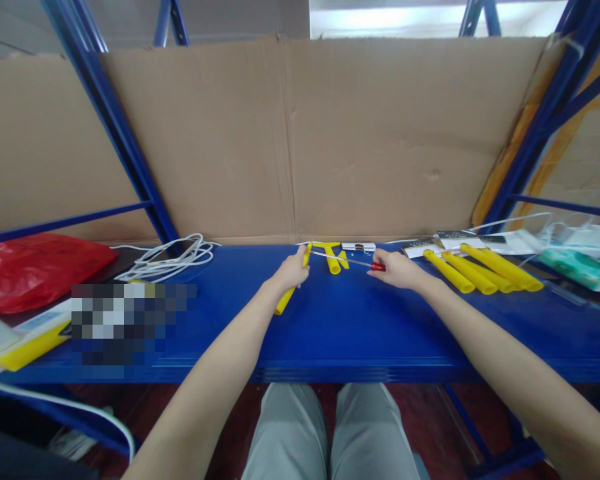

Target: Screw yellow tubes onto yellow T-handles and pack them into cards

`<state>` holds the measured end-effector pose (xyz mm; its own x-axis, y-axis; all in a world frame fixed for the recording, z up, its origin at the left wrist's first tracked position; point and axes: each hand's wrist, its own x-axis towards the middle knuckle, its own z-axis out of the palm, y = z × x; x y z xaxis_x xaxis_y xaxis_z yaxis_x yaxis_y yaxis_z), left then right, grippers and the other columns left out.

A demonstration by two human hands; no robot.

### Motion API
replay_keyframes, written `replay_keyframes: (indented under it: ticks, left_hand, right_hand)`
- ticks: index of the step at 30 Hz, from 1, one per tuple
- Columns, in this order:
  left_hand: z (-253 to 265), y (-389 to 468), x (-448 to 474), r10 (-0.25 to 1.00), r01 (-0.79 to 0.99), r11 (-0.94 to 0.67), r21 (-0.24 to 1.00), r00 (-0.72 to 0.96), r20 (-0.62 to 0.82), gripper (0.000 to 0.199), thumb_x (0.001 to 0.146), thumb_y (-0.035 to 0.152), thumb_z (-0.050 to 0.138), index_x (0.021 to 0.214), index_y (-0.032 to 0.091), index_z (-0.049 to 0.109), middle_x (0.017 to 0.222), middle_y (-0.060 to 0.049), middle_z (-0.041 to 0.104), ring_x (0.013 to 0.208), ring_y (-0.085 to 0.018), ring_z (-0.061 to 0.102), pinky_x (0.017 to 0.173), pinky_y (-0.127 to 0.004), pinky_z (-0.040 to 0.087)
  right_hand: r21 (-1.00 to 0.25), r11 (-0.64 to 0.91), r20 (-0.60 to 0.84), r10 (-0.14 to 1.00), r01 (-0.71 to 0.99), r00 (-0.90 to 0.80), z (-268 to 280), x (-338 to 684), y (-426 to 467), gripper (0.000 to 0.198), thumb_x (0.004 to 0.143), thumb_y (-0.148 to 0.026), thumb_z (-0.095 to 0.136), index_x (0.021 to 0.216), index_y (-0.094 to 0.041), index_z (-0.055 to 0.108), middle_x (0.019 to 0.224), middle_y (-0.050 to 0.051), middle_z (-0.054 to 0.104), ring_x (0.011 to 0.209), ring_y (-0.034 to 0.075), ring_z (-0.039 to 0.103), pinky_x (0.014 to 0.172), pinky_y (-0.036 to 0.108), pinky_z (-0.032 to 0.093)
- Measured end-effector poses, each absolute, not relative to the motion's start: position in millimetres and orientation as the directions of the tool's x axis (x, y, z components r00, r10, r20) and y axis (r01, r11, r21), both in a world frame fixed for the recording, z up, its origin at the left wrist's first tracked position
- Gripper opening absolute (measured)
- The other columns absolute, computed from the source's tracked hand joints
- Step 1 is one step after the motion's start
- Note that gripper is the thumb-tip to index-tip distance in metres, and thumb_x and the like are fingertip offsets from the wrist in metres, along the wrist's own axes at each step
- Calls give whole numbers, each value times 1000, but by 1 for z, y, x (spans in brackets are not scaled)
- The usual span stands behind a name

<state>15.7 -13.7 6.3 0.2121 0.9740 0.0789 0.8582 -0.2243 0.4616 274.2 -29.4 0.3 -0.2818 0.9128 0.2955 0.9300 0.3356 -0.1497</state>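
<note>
Yellow tool (285, 302) pinched in left grip (293, 269), right grip (392, 269) around red-handled screwdriver (378, 267), yellow T-piece (334, 265) between, white cable (153, 268) leftward

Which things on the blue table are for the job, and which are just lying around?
Part of the job:
yellow piece, in the left hand
red-handled tool, in the right hand
T-shaped yellow piece, probably
yellow tubes at right, probably

Just lying about, it seems:
red bag
white cable
green packet
</note>
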Motion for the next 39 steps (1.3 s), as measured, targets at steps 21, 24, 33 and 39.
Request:
replay_keyframes:
  ticks: [21,24,33,39]
  left_hand:
    - [4,-13,16,968,865,-251,434,229,105,47,84,17,41,130,16,29,95,-15,67,46,-14,60,45,-22,46]
    - [3,-11,15,967,870,-254,423,231,106,46,84,17,42,129,16,30,94,-14,67,45,-13,59,45,-22,46]
    - [5,-13,16,970,857,-242,454,222,98,50,84,17,43,131,18,28,99,-14,66,43,-11,57,42,-20,44]
    - [3,-12,15,966,859,-257,443,240,95,48,83,17,41,130,16,29,98,-15,66,46,-14,59,45,-23,46]
  right_hand:
    - [-244,260,199,956,934,-214,-1,273,-30,24,86,-42,45,83,-19,51,76,8,65,66,19,60,57,27,40]
    - [-241,337,164,938,910,-304,-3,276,-25,28,89,-37,39,73,-19,53,79,10,65,70,19,60,63,28,42]
    - [-192,293,297,927,937,-229,-4,276,-27,18,75,-36,62,76,-21,51,70,4,62,63,17,57,55,26,38]
    - [-308,281,85,960,909,-268,-1,275,-29,25,87,-38,44,79,-18,56,79,8,66,70,18,60,61,26,42]
